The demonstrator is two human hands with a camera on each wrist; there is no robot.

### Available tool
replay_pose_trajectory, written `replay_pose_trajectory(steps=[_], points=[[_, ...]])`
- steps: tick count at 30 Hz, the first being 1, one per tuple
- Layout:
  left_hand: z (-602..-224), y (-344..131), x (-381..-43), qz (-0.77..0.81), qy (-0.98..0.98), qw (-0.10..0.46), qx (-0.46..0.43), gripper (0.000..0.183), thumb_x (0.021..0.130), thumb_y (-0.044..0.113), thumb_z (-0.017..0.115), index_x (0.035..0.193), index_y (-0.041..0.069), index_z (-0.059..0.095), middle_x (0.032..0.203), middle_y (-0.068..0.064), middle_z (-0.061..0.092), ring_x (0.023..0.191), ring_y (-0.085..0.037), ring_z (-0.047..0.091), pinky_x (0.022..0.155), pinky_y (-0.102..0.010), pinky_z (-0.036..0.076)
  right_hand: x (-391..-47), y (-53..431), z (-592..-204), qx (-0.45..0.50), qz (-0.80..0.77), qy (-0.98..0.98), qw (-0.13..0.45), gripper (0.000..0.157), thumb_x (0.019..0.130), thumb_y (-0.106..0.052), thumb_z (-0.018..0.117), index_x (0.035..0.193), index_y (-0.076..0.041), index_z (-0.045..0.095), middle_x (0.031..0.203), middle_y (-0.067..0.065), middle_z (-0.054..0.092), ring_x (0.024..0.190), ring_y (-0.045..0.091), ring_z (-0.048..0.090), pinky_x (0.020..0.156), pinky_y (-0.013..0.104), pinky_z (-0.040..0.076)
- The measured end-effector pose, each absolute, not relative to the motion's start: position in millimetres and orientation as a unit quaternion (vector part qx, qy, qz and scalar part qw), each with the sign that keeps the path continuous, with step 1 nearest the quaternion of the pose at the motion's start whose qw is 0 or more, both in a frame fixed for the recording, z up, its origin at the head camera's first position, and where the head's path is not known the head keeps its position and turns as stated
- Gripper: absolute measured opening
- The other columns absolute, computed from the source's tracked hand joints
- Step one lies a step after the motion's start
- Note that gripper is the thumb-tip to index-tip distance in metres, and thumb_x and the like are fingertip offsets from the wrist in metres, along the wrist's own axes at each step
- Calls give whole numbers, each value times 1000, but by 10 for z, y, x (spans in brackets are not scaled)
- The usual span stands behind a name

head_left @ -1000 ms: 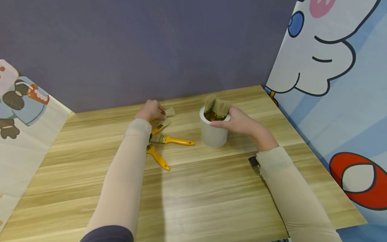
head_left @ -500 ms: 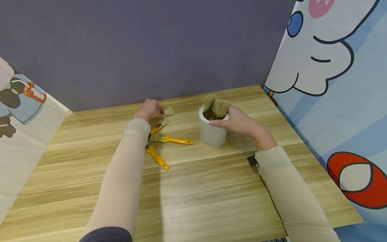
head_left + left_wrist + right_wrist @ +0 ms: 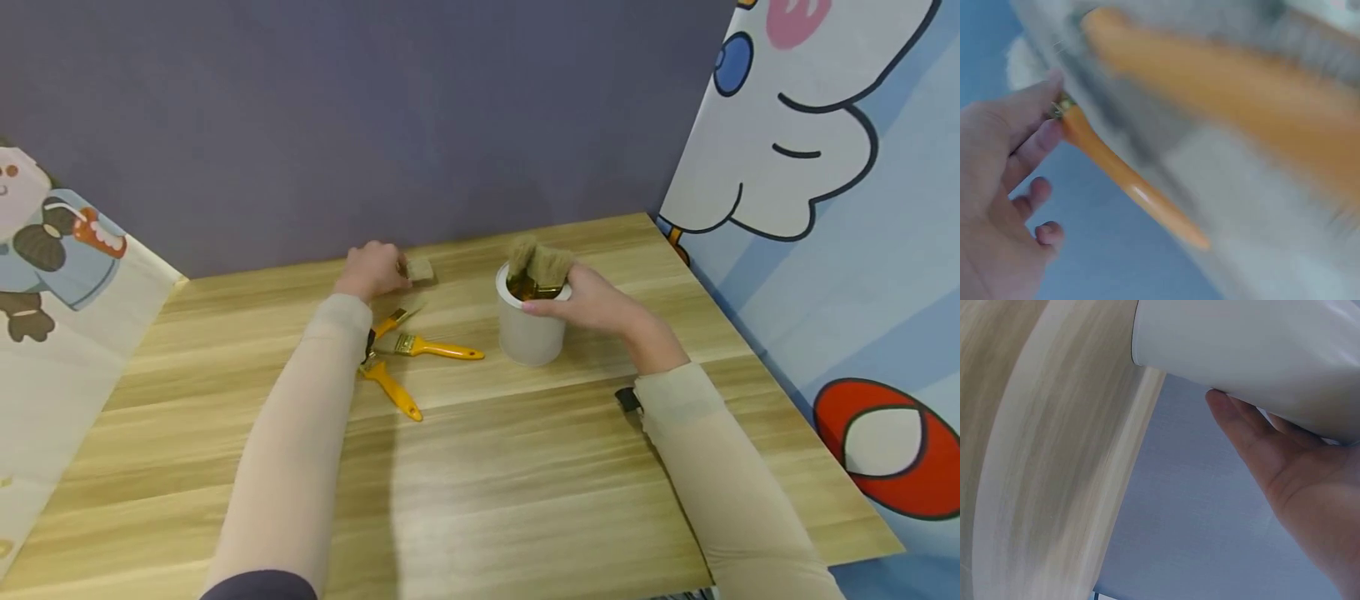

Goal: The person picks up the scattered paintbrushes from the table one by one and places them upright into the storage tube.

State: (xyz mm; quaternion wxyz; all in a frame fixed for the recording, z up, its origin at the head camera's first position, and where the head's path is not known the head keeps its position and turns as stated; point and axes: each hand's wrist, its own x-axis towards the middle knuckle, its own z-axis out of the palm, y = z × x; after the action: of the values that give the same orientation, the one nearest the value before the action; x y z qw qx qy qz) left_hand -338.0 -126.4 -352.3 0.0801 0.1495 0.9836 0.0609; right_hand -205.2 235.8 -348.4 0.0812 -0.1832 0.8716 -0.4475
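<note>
Near the back of the table in the head view, my left hand (image 3: 372, 271) pinches a paintbrush, its pale bristles (image 3: 420, 269) pointing right. The left wrist view shows thumb and finger at the metal band, with the orange handle (image 3: 1129, 181) slanting away from them. To the right stands a white can (image 3: 531, 337), upright on the table. My right hand (image 3: 600, 304) grips it at the rim, thumb in front; in the right wrist view its fingers lie along the can's wall (image 3: 1241, 344). Several paintbrushes (image 3: 550, 267) stand in the can, bristles up.
Three more orange-handled paintbrushes lie left of the can: one pointing right (image 3: 450, 352), one toward the front (image 3: 397, 396), one partly behind the left cuff (image 3: 390, 322). A grey wall (image 3: 420, 125) closes off the back of the wooden table (image 3: 525, 483). Printed panels (image 3: 885, 275) flank it.
My left hand has risen slightly with the paintbrush, and its bristles now sit a little higher, with a shadow beneath. My right hand and the can have stayed in place.
</note>
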Motion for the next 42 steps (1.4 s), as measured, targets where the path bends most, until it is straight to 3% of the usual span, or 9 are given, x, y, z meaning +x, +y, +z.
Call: replay_pose_trajectory(steps=[5, 9, 12, 15, 17, 27, 30, 36, 42], points=[[-2929, -1144, -3226, 125, 979, -4, 162, 38, 101, 48, 71, 111, 11, 74, 113, -11, 68, 121, -34, 49, 106, -54, 32, -2052, 2371, -3526, -182, -448, 872, 77, 71, 95, -40, 80, 152, -10, 49, 154, 16, 55, 143, 35, 53, 117, 62, 44], [-2368, -923, -2970, 244, 951, -67, 178, 41, 98, 53, 72, 106, 13, 71, 101, -4, 69, 135, -27, 51, 126, -44, 24, -2050, 2392, -3537, -173, -449, 873, 81, 75, 95, -41, 80, 155, -10, 47, 156, 17, 53, 144, 37, 52, 117, 64, 43], [-2080, -751, -2724, 340, 914, -93, 201, 42, 95, 52, 77, 114, 15, 73, 101, 3, 74, 136, -17, 57, 127, -37, 31, -2047, 2391, -3528, -170, -445, 875, 82, 75, 95, -42, 79, 156, -12, 46, 157, 16, 53, 145, 37, 52, 117, 63, 43], [-1924, -580, -2487, 403, 879, -102, 234, 43, 93, 47, 80, 121, 15, 73, 98, 7, 75, 115, -13, 65, 103, -31, 45, -2058, 2379, -3511, -175, -442, 876, 80, 74, 96, -42, 80, 155, -13, 47, 157, 15, 53, 146, 36, 52, 119, 61, 43], [-1879, -475, -2349, 430, 858, -108, 259, 41, 93, 42, 82, 122, 14, 74, 97, 7, 76, 101, -13, 67, 90, -30, 46, -2069, 2364, -3512, -180, -444, 874, 81, 71, 96, -40, 80, 154, -13, 49, 157, 14, 54, 146, 34, 51, 119, 60, 43], [-2122, -86, -2018, 434, 849, -103, 282, 41, 94, 42, 81, 122, 13, 74, 96, 1, 79, 75, -13, 59, 70, -28, 43, -2044, 2355, -3525, -178, -454, 867, 100, 71, 98, -44, 77, 155, -15, 47, 159, 11, 51, 150, 33, 47, 124, 61, 36], [-2308, -6, -2000, 431, 854, -93, 275, 43, 95, 43, 81, 123, 12, 73, 96, 1, 78, 89, -14, 67, 78, -33, 51, -2054, 2359, -3542, -182, -459, 863, 104, 70, 98, -45, 77, 153, -15, 47, 154, 10, 54, 145, 32, 51, 123, 60, 38], [-2611, 111, -1949, 392, 887, -57, 237, 45, 95, 48, 79, 122, 13, 72, 96, 3, 78, 119, -23, 64, 99, -42, 52, -2068, 2358, -3544, -196, -462, 859, 103, 77, 98, -46, 77, 161, -23, 40, 154, 4, 54, 141, 28, 54, 120, 57, 42], [-2807, 158, -1913, 369, 898, -42, 235, 40, 95, 49, 79, 113, 14, 74, 92, 6, 77, 110, -24, 66, 100, -43, 49, -2059, 2363, -3533, -183, -455, 865, 107, 81, 96, -52, 76, 162, -24, 39, 165, 6, 46, 151, 31, 46, 123, 61, 39]])
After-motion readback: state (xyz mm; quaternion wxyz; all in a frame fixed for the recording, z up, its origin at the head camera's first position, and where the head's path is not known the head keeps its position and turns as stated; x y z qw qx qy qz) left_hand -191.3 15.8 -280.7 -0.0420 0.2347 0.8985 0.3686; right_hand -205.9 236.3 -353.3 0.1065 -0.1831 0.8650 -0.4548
